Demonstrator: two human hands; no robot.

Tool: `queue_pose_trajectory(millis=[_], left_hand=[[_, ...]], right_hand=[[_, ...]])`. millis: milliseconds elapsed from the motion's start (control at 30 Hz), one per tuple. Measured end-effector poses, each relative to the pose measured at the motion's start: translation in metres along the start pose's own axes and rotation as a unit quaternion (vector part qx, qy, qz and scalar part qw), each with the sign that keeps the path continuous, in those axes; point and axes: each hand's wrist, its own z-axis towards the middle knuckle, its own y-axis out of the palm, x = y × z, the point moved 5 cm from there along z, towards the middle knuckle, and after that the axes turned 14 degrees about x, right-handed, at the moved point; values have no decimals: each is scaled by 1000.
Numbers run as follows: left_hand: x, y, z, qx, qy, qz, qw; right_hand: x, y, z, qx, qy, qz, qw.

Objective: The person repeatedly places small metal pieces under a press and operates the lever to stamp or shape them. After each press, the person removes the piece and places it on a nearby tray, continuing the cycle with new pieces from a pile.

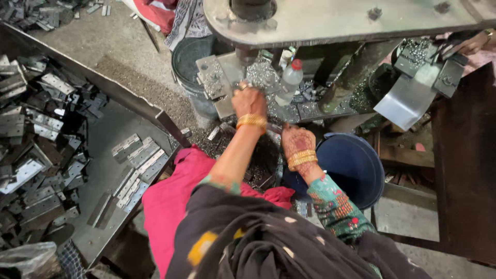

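Reaching up under the overhang of a grey press frame, the left hand rests on the die plate, fingers curled down onto a small metal piece there; what exactly they pinch is hidden by the knuckles. The right hand hangs lower, just beside the rim of a blue bucket, back of the hand toward the camera; whether its fingers are wide or closed cannot be told. Both wrists carry gold bangles.

Room to move is tight: the frame overhead, a slanted steel leg to the right, and a plastic bottle standing just right of the left hand. Shiny metal scraps lie heaped between hand and bottle.

The blue bucket looks dark inside; its contents cannot be made out. A black bucket stands behind the plate, left of it. A steel tray at the left holds rows of flat hinge plates, and beyond its raised edge lies a large heap of hinges. A bent steel chute sits at the right, where another person's hand shows at the frame edge.

The floor is bare grey concrete, littered with filings.
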Motion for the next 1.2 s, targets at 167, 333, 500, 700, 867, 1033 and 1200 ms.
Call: queue_pose_trajectory(millis=[167,333,500,700,867,1033,1200], left_hand=[[-2,-10,-21,64,193,72,976],[-3,18,-33,-67,192,123,971],[7,33,-25,1,179,207,962],[1,41,-22,13,163,217,962],[-8,35,-16,44,158,166,972],[-12,34,-3,21,155,141,978],[-17,27,6,62,116,56,990]], right_hand=[[-5,-10,-4,-16,2,-30,999],[-8,-26,0,-31,9,-26,999],[-1,-16,-3,-39,17,-16,999],[2,41,-79,-52,78,79,992],[14,79,-94,-49,105,159,980],[19,84,-84,-65,102,92,988],[6,79,-96,24,89,183,979]])
